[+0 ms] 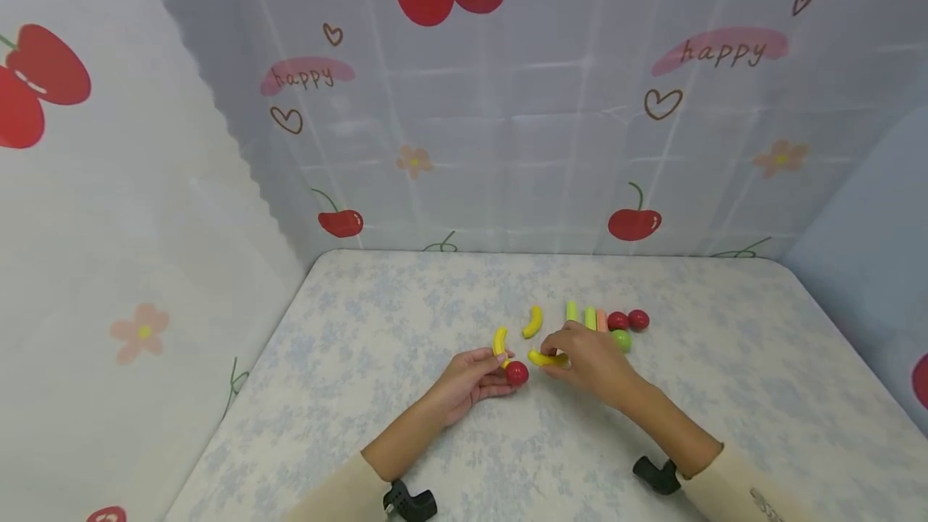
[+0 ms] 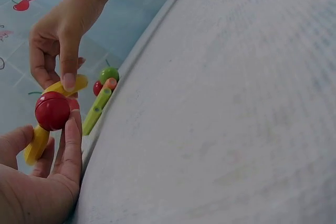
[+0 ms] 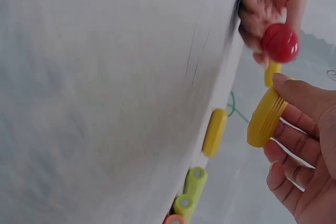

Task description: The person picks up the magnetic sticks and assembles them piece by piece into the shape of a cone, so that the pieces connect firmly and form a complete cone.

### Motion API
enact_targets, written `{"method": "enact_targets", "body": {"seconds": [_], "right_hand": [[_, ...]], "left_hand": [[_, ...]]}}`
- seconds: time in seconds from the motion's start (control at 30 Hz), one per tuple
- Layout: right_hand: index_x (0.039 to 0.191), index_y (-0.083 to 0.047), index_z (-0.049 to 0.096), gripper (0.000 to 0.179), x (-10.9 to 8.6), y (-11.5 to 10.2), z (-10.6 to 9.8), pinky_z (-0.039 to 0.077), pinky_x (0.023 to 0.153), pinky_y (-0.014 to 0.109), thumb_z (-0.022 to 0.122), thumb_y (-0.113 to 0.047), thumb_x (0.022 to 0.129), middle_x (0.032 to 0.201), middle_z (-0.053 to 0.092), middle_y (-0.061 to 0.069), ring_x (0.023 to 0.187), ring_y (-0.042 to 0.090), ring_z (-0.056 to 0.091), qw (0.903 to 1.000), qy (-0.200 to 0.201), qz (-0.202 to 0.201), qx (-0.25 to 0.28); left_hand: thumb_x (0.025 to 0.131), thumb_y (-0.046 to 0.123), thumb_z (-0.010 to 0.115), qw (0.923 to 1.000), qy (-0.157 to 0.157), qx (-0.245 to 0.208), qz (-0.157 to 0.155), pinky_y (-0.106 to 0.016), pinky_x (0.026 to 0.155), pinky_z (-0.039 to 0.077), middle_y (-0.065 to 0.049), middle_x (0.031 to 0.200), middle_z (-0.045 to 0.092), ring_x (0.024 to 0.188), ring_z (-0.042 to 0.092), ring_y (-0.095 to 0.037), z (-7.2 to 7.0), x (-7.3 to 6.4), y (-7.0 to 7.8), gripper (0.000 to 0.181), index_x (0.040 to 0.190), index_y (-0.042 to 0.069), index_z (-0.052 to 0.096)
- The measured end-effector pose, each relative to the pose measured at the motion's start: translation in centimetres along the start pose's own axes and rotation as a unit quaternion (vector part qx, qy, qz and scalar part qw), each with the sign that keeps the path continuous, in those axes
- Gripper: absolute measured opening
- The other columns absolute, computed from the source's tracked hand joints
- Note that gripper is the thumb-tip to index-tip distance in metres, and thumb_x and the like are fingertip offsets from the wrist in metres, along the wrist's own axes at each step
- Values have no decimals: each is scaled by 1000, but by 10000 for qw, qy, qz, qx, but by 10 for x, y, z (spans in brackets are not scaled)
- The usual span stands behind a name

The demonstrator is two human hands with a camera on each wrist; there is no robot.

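My left hand point(image 1: 474, 381) grips a curved yellow rod point(image 1: 500, 341) between thumb and fingers, and a red ball point(image 1: 516, 373) sits at the near end of that rod. In the left wrist view the red ball point(image 2: 52, 111) is above the fingertips, its surface marked by a seam line. To the right, my right hand point(image 1: 590, 365) pinches a second curved yellow rod point(image 3: 265, 119) between thumb and fingers. One end of it points toward the red ball. A third curved yellow rod point(image 1: 532, 321) lies on the table just beyond both hands.
Past my right hand lie green sticks point(image 1: 571, 311) and an orange stick point(image 1: 602, 321); the green ones show round grey spots on their ends in the right wrist view. Two red balls point(image 1: 628, 320) and a green ball point(image 1: 621, 340) are beside them. The patterned tablecloth point(image 1: 362, 312) meets a printed curtain.
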State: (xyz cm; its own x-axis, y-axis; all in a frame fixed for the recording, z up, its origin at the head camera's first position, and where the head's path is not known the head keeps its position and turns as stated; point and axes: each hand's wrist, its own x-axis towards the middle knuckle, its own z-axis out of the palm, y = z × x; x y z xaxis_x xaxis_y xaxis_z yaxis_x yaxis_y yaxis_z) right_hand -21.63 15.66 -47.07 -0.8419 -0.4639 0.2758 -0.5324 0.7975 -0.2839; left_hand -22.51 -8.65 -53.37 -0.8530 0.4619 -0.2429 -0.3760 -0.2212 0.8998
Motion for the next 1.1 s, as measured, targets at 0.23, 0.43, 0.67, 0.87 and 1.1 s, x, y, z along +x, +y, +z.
{"method": "enact_targets", "body": {"seconds": [0.23,0.43,0.67,0.87,1.1], "right_hand": [[88,-23,77,22,-14,-12,0,46,58,17,93,-25,73,79,63,-16,71,2,50,9995,-59,3,322],[83,-24,75,18,-20,-19,3,44,56,17,91,-26,76,75,60,-17,66,-1,47,9989,-223,-198,372],[83,-23,75,18,-23,-26,10,41,54,18,91,-26,76,73,61,-17,64,-2,46,9986,-452,-141,248],[81,-23,74,19,-23,-30,11,42,53,19,92,-28,75,70,60,-16,62,-1,47,9982,-589,24,143],[80,-22,73,19,-24,-32,11,44,53,20,91,-24,76,70,64,-15,62,-1,51,9963,-722,166,428]], "left_hand": [[103,19,62,9997,206,-134,34,-34,87,59,-10,98,72,92,73,-20,1,1,1,38,131,-6,60],[103,20,63,9994,272,-199,58,-34,87,59,-10,101,74,92,73,-20,2,0,2,41,133,-7,59],[102,17,63,9994,291,-173,64,-33,84,60,-10,99,74,89,73,-19,3,0,2,33,127,-5,63],[100,18,66,9997,261,27,15,-34,84,60,-10,100,74,88,73,-19,3,1,-1,34,127,-3,65],[101,18,66,9994,234,243,30,-34,84,60,-11,107,73,91,72,-19,4,0,-1,34,127,-4,64]]}}
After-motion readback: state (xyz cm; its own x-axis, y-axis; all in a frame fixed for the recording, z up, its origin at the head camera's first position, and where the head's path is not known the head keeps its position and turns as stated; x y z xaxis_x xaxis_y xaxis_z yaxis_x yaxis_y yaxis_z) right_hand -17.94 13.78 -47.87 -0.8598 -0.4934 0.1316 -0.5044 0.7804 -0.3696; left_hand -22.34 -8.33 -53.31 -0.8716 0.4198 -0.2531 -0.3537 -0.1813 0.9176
